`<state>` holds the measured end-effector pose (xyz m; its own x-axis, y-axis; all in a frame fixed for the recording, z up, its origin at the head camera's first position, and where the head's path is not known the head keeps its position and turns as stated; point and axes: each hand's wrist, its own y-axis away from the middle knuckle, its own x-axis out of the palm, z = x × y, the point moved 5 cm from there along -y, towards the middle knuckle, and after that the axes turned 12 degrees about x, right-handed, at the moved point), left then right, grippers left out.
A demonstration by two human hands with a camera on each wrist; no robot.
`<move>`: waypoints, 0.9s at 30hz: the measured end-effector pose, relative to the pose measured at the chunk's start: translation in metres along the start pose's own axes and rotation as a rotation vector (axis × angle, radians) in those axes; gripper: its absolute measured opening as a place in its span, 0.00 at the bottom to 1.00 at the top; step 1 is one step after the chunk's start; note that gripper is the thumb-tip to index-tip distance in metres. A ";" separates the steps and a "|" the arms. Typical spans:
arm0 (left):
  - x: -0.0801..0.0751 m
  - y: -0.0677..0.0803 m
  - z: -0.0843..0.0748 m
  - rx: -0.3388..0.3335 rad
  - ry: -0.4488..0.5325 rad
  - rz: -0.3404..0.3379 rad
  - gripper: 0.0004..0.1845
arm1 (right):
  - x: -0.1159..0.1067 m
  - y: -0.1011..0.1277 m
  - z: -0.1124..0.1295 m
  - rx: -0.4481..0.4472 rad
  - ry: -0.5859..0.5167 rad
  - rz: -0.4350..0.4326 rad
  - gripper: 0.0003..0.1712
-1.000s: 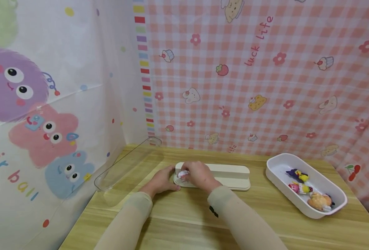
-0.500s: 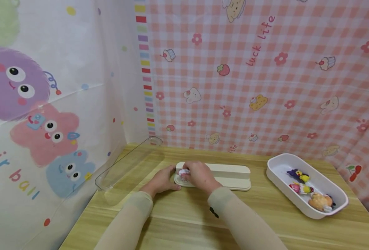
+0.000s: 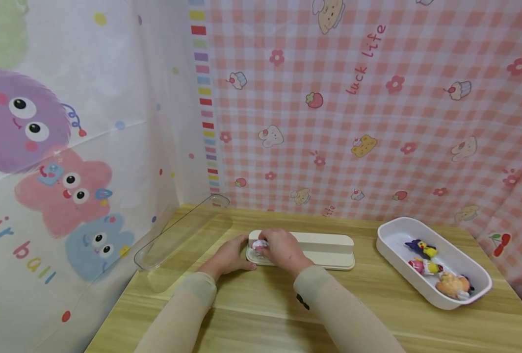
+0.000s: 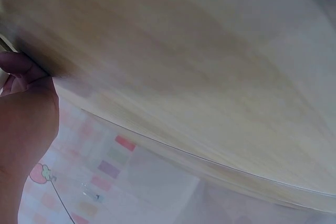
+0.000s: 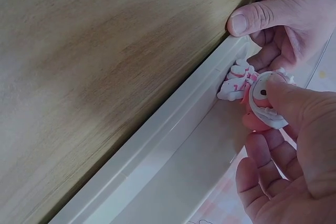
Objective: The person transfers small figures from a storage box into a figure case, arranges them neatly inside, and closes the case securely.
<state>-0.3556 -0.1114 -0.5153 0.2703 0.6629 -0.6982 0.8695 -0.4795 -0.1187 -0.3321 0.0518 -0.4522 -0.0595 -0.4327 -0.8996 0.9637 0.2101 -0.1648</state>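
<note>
A cream two-step display base (image 3: 327,257) lies lengthwise on the wooden table. My left hand (image 3: 231,255) holds its left end, with the thumb at the front corner and the other fingers round the end. Between the thumb and fingers of my right hand (image 3: 283,248) is a small pink-and-white toy figure (image 5: 257,120) with a big round eye. In the right wrist view the figure's white, pink-marked lower part is down at the lower step, right by the base's end wall. Only the left wrist and part of that hand (image 4: 26,90) show in the left wrist view.
At the left, a long clear plastic cover (image 3: 183,240) lies on the table (image 3: 252,314) near the patterned cloth wall. A white tray (image 3: 404,277) at the right holds several small toy figures, among them a yellow-and-purple one (image 3: 422,247) and an orange one (image 3: 452,284).
The right hand stays over the left end of the base with the toy figure, shifting only very slightly. The left hand keeps its place.
</note>
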 end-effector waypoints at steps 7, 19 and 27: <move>0.001 -0.001 0.002 0.006 -0.018 0.004 0.49 | 0.001 0.002 -0.001 -0.031 0.030 -0.025 0.24; 0.001 -0.001 0.000 -0.002 -0.013 0.004 0.50 | -0.003 0.007 -0.010 -0.023 0.020 -0.004 0.31; 0.001 0.000 0.000 0.007 -0.015 0.001 0.50 | -0.011 0.014 -0.026 -0.020 0.038 -0.009 0.33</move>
<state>-0.3559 -0.1107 -0.5157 0.2644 0.6536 -0.7092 0.8663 -0.4841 -0.1232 -0.3249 0.0818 -0.4552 -0.0783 -0.4013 -0.9126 0.9577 0.2239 -0.1806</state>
